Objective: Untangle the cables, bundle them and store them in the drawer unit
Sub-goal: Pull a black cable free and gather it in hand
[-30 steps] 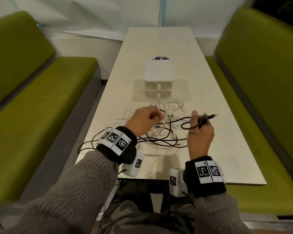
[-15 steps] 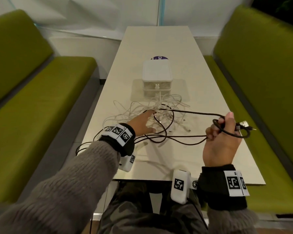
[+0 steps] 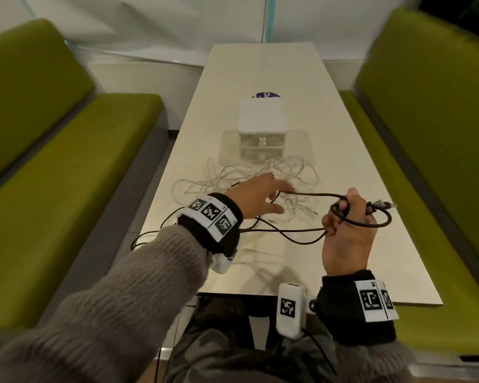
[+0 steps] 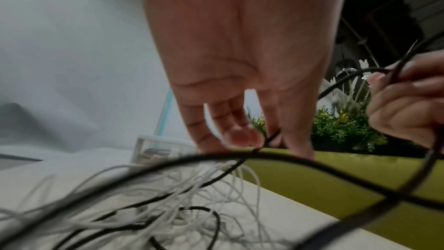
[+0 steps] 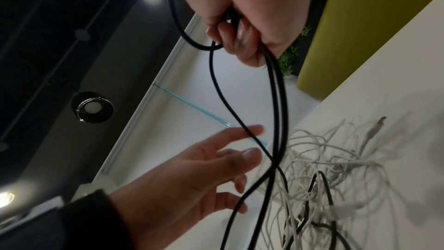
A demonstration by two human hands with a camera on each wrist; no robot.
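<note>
Black cable (image 3: 310,193), looped in right hand (image 3: 346,233)

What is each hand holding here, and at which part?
The right hand grips the black cable by a loop near its plug end. The left hand is spread over the white cables, holding nothing.

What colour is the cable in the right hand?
Black cable, held by the right hand; the right wrist view shows it best.

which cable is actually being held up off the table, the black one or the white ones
The black cable: the right hand grips its looped end above the table. The white cables lie tangled before the drawer unit.
</note>
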